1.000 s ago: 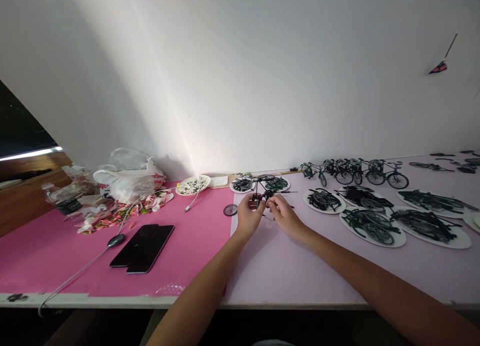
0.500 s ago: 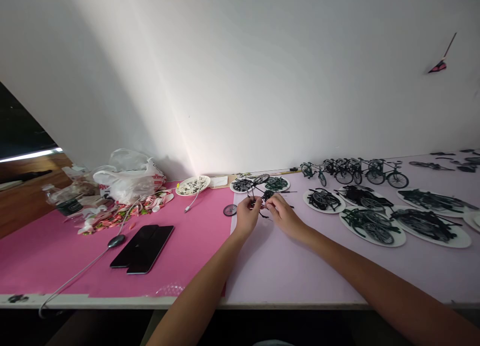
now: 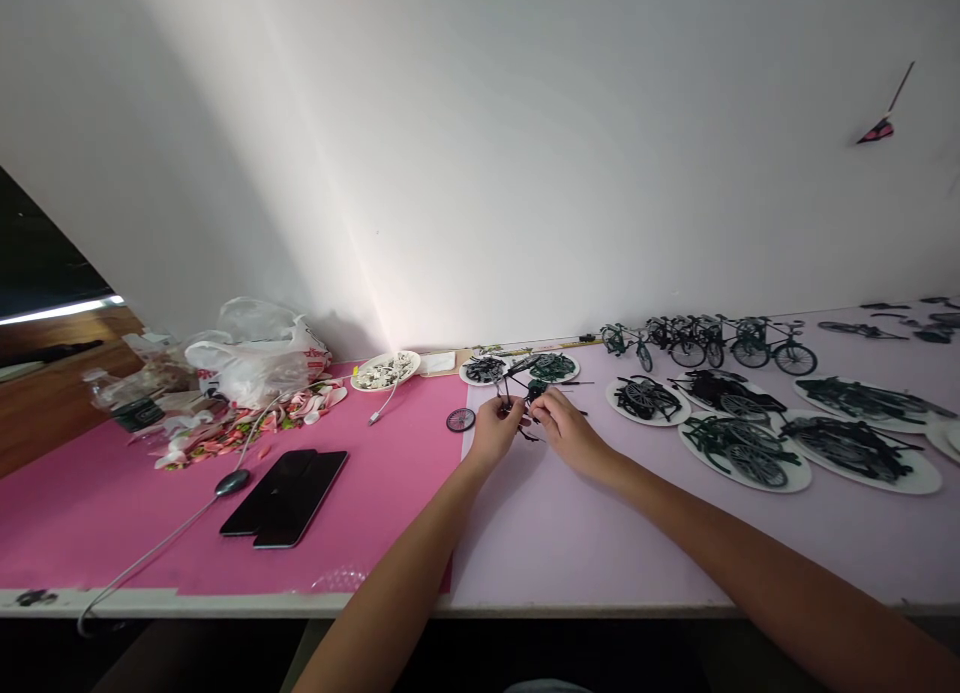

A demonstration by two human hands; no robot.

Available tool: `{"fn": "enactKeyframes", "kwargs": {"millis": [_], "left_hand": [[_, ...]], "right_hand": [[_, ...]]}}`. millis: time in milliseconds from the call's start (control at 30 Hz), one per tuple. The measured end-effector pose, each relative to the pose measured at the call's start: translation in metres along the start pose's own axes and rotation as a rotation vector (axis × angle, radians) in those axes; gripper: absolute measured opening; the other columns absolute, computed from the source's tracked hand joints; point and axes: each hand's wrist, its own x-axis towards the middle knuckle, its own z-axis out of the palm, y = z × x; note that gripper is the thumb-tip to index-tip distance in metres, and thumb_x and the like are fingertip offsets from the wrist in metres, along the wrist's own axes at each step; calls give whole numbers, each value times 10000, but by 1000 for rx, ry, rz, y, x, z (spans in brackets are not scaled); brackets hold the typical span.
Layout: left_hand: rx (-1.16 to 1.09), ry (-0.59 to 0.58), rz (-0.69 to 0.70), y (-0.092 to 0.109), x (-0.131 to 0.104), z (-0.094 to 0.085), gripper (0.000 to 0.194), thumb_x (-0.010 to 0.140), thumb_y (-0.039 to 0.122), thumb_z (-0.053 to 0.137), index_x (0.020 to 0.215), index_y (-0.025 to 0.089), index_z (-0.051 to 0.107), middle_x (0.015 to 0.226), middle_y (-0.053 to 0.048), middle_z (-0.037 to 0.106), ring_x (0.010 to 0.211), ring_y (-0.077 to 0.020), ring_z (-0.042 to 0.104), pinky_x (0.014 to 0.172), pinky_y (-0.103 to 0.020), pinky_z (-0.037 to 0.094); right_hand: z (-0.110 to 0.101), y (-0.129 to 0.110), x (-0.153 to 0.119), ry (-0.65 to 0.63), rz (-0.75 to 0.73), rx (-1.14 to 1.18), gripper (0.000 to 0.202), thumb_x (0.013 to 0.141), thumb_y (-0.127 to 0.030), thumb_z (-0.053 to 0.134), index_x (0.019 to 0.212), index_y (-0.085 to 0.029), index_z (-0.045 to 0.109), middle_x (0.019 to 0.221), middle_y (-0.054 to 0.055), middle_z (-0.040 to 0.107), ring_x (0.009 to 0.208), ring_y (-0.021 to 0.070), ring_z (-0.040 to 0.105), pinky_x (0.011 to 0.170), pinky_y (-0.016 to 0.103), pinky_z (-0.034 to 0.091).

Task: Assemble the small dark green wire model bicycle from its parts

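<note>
Between my hands is a dark miniature bicycle (image 3: 516, 375), only partly built as far as I can see. My left hand (image 3: 495, 428) is closed on its left side, thumb and fingers pinching the frame. With fingertips bent together, my right hand (image 3: 564, 428) grips the right side of the same bicycle; the exact part is hidden. A loose spoked wheel (image 3: 460, 420) lies flat to the left of my left hand. Just beyond the hands are a plate of grey parts (image 3: 465, 374) and a plate of green parts (image 3: 575, 374).
Finished toy bicycles (image 3: 750, 348) stand along the wall at right. In front of them, several plates (image 3: 801, 481) hold bicycle parts. On the pink side lie two phones (image 3: 300, 498), a cable (image 3: 150, 561), a plate of pale pieces (image 3: 415, 375) and a plastic bag (image 3: 251, 358).
The wheel-like part that showed above the hands has tilted to a thinner outline. Both hands stay nearly in place, still gripping the bicycle.
</note>
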Motion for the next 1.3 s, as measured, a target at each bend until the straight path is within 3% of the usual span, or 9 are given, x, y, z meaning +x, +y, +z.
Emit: {"fn": "enactKeyframes", "kwargs": {"millis": [400,633,933,1167,1300], "left_hand": [[14,-61,-32,1,0,-2,367,846,487,770,800,130,697,718,-65,705,665,-174,713,555,-213,448],[-29,-122,31,0,-4,-1,405,856,504,783,950,114,731,910,-102,746,707,-163,723,626,-227,503],[-133,-192,-62,-6,-3,-3,524,792,566,839,1055,130,718,1068,-115,745,790,-180,749,752,-285,591],[-132,-78,-53,-9,-2,0,439,805,493,844,1010,128,713,1001,-100,742,764,-169,746,722,-265,582],[-144,23,-40,-12,1,1,432,792,481,850,995,130,702,965,-93,733,752,-179,747,700,-271,581]], "right_hand": [[-2,1,1,15,5,33,235,1052,-287,391,873,-233,534,943,46,559,831,205,541,765,328,463],[0,7,2,67,-2,5,223,1054,-275,388,911,-230,553,972,61,572,868,212,570,784,343,481],[2,20,4,120,-27,-86,226,1062,-270,398,920,-241,572,960,63,575,933,235,588,857,379,500],[1,18,4,239,-98,-94,185,1052,-287,470,968,-233,626,1040,101,575,1062,270,581,947,435,512],[-4,12,6,253,-105,-47,200,1064,-295,464,988,-233,638,1023,98,605,1025,261,592,891,409,527]]}}
